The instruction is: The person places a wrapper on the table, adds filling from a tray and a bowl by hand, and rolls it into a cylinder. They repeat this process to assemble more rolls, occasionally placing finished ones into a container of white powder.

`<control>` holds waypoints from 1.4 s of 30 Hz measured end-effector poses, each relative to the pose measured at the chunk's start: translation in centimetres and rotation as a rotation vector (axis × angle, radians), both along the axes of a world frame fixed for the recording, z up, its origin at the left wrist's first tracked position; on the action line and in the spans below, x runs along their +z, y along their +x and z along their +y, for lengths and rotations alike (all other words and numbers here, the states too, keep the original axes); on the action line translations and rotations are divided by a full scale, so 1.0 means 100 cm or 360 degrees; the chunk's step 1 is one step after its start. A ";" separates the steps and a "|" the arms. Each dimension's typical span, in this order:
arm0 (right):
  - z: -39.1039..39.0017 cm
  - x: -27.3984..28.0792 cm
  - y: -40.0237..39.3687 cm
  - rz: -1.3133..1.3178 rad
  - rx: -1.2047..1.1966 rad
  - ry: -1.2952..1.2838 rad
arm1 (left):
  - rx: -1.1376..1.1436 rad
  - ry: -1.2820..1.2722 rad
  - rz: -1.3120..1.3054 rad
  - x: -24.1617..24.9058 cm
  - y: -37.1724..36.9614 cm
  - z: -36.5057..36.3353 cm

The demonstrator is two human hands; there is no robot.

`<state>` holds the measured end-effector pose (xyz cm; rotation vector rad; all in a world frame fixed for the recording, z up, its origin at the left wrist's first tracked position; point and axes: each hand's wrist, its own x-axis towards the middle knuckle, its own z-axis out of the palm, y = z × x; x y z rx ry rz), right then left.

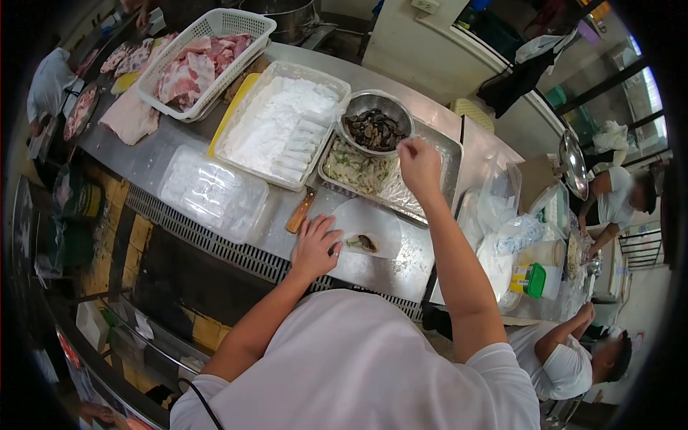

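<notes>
Resting palm down on the steel counter [287,228], the left hand [315,247] has its fingers loosely spread, not closed around anything; a small dark piece shows by the thumb, and whether it is being touched is unclear. Just beside those fingertips, toward the person's right, a pale, thin wrapper [387,231] lies flat, bearing a small mound of filling [363,244], dark on one side and pale green on the other. No finger covers the mound.

A wooden handle [300,211] lies just beyond the left hand, pointing toward the trays. Farther out, the right hand [420,166] hangs over the metal tray [450,168], apart from the wrapper, fingers curled together near the bowl's rim; whether they pinch anything cannot be told. The tray holds pale filling mixed with green [355,169], and the metal bowl [369,102] with dark slices [374,130] sits over its far part.

To the left are a clear plastic box [211,193] and, beyond it, a white tub [258,174] of white powder [269,107] with a row of pale rolls [301,147]. Farthest along the counter stands a white basket [265,26] of raw meat [201,68].
</notes>
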<state>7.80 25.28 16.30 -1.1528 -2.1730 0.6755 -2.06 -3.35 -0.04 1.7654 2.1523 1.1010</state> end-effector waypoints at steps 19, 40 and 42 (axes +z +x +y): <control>-0.144 -0.114 0.093 -0.0686 0.0836 0.0004 | -0.0020 -0.0008 0.0043 -0.002 -0.001 0.001; -0.155 -0.106 0.150 0.0156 -0.0410 -0.1822 | 0.0473 -0.0601 -0.0800 0.033 0.006 0.009; -0.161 -0.124 0.152 0.0149 -0.0403 -0.1726 | 0.0329 -0.0716 -0.0843 0.038 0.006 -0.001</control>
